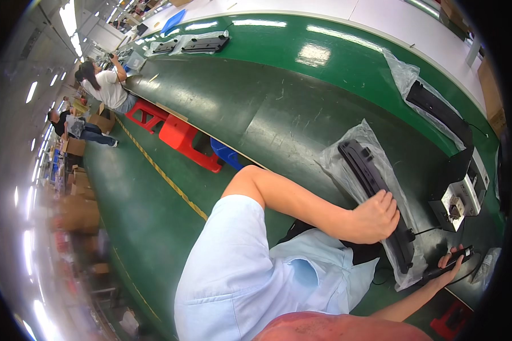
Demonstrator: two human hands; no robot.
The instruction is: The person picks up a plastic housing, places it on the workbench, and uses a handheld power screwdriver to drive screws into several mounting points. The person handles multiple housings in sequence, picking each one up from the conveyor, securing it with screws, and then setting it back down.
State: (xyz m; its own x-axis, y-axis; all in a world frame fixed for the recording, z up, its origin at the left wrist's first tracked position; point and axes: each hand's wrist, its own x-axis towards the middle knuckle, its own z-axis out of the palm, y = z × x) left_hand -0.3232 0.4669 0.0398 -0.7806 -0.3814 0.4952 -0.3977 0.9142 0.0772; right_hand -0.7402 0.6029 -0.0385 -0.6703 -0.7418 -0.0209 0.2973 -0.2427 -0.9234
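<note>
A long black plastic bar (pixel 363 165) with clips and mounts along it lies on a clear plastic bag (pixel 341 149) on the dark bench mat. My left hand (pixel 376 218) is closed over the middle of the bar. A thin black cable runs from the bar toward a small black-and-silver machine (pixel 458 193). Beside the bar's near end, my right hand (pixel 449 268) is wrapped round a slim black rod-shaped tool (pixel 465 254) with a cord. Its exact kind cannot be made out.
Another black bar (pixel 438 111) rests on plastic at the right, and further bagged bars (pixel 205 43) lie far down the green-topped bench (pixel 256 85). Red stools (pixel 182 139) and a blue stool (pixel 226 152) stand along its edge. A person in white (pixel 105 85) is at its far end.
</note>
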